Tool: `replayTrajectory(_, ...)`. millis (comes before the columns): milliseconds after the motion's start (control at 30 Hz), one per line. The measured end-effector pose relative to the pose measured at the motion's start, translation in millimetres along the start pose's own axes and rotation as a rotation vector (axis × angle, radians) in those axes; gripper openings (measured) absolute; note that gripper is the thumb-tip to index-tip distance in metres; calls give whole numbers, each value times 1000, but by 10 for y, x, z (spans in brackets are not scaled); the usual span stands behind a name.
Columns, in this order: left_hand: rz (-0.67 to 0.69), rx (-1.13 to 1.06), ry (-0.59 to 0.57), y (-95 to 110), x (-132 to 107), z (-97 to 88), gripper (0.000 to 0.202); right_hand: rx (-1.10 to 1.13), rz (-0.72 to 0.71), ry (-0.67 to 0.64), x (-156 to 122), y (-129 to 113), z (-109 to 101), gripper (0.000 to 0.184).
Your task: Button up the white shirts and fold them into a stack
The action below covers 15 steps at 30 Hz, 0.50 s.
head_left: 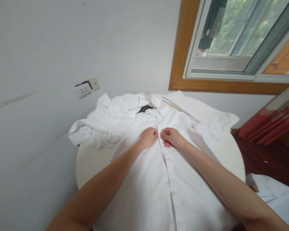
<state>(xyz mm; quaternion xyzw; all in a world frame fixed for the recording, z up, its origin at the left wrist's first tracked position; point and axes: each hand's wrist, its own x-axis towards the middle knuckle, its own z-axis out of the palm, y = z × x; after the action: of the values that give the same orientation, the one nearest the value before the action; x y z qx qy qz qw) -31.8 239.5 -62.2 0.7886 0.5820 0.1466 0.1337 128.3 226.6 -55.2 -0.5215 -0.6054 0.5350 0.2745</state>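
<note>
A white button-up shirt [144, 179] lies front side up on a round table, its collar toward the wall and its front edges meeting along the middle. My left hand [149, 136] pinches the front edge below the collar, fingers closed on the cloth. Just across the opening, my right hand [170, 136] is also closed in a pinch at the other edge. Whatever small part sits between the fingertips, perhaps a button, is too small to make out. Lower on the front a button [168, 183] shows.
More white clothing [127, 102] is heaped at the table's [91, 170] back left, with a folded white cloth [202, 110] at the back right. Behind are the wall, a socket [83, 90] and a wood-framed window [228, 84]. White items [274, 192] lie at lower right.
</note>
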Motion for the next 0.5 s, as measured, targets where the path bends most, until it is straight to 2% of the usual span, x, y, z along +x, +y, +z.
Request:
replayTrajectory(100, -2, 9, -2, 4, 3, 5, 26, -76, -36, 5, -1, 4, 0, 10)
replayTrajectory(333, -9, 21, 15, 9, -14, 12, 25, -144, -115, -82, 25, 46, -61, 8)
replayTrajectory(500, 5, -17, 29, 1, -2, 15, 24, -174, -81, -73, 37, 13, -55, 18)
